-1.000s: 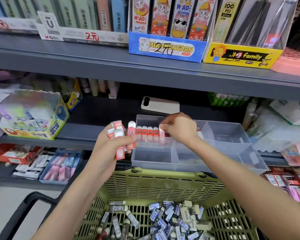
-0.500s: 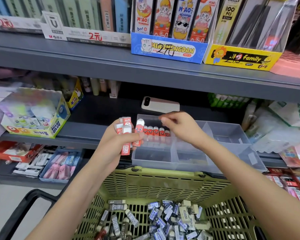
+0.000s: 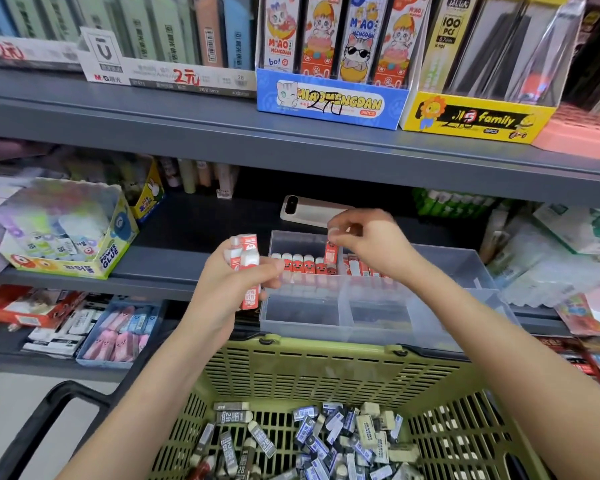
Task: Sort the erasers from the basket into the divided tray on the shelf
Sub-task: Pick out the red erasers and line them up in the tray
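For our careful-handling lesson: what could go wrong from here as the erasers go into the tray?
1. The right hand holds a red eraser beside an upright row; a nudge could topple them.
2. The left hand grips several erasers at once; one may slip into the basket below.
3. The tray seems to overhang the shelf edge, so pressing down might tip it.

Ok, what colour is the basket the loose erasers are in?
The basket is yellow-green slotted plastic with a black handle; the head view shows it clearly.
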